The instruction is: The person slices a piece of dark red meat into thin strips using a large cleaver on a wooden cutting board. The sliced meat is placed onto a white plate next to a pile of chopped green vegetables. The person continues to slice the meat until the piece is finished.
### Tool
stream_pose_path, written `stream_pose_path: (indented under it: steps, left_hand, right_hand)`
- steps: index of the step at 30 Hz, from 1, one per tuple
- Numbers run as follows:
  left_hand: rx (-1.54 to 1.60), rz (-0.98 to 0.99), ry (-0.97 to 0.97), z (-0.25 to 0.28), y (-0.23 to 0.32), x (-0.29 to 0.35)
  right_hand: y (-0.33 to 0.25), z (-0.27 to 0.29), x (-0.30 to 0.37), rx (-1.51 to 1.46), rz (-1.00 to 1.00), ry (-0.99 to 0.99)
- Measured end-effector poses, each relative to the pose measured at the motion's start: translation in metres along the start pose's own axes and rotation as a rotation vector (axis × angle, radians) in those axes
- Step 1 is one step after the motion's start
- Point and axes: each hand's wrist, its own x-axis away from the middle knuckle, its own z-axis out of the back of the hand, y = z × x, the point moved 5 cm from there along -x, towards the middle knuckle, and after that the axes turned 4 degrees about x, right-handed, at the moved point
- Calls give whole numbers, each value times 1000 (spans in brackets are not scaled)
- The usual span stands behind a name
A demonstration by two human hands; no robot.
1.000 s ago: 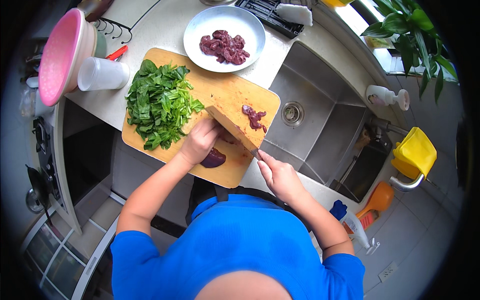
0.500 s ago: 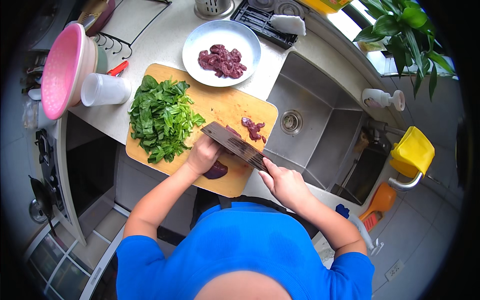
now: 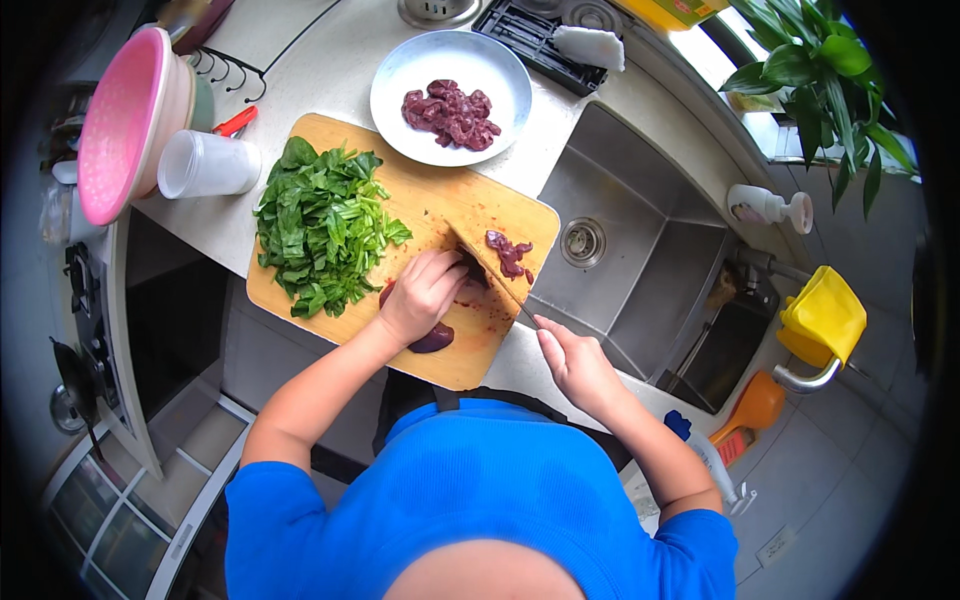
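Observation:
My right hand is wrapped round the handle of a cleaver, its blade standing nearly edge-on over the wooden cutting board. Just left of the blade, my left hand has its fingers bent together on a piece of dark red meat that looks like liver, mostly covered by the hand. A larger dark piece lies by the left wrist at the board's near edge. Right of the blade sit a few cut slices. Chopped leafy greens are heaped on the board's left side.
A white plate of cut dark meat stands beyond the board. The steel sink is at the right. On the left are a clear plastic cup, a red-handled tool and a pink basin. A black rack stands behind.
The cleaver has turned from showing its broad flat side to nearly edge-on. My left hand has shifted slightly right and farther from me, its fingers now on the meat beside the blade.

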Motion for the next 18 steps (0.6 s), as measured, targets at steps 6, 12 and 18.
stream_pose_path:
  steps: [6,12,18]
  left_hand:
    - [25,39,29,-4,-1,3]
    - [48,64,35,-8,-5,6]
    - [61,76,21,-11,-8,9]
  right_hand:
    - [-12,3,5,38,-80,-117]
    - [-5,-4,-3,210,-15,-124]
    - [-16,-15,-32,322,144,-33]
